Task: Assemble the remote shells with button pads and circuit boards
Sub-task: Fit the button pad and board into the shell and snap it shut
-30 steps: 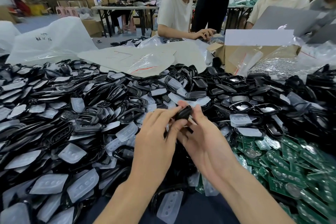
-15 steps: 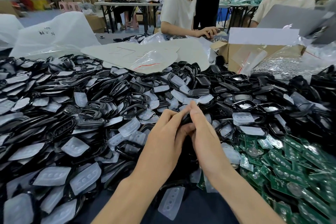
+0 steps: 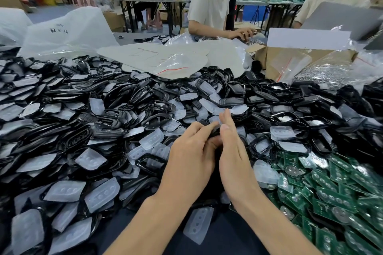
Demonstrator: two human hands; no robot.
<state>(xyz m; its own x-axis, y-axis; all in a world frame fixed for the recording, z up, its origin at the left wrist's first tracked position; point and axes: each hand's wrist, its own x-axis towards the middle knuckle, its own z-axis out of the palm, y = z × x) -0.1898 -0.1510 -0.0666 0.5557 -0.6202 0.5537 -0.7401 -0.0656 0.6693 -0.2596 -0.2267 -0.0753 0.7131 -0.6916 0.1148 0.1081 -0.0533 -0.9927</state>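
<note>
My left hand [image 3: 191,152] and my right hand [image 3: 233,151] meet at the table's middle, both gripping one black remote shell [image 3: 215,131] that is almost wholly hidden between the fingers and palms. Black shells [image 3: 107,124] and translucent white button pads [image 3: 90,158] lie heaped all over the left and centre. Green circuit boards [image 3: 331,190] are piled at the lower right, close beside my right forearm. One loose button pad [image 3: 199,224] lies on the dark table between my forearms.
Clear plastic bags [image 3: 163,61] and a big white bag [image 3: 66,31] lie at the back. A cardboard box [image 3: 306,56] with a bag of small metal parts [image 3: 323,74] stands back right. Two people sit across the table.
The hands have closed tighter round the shell, which showed above the fingertips a second ago and is now nearly covered. The camera has tipped slightly.
</note>
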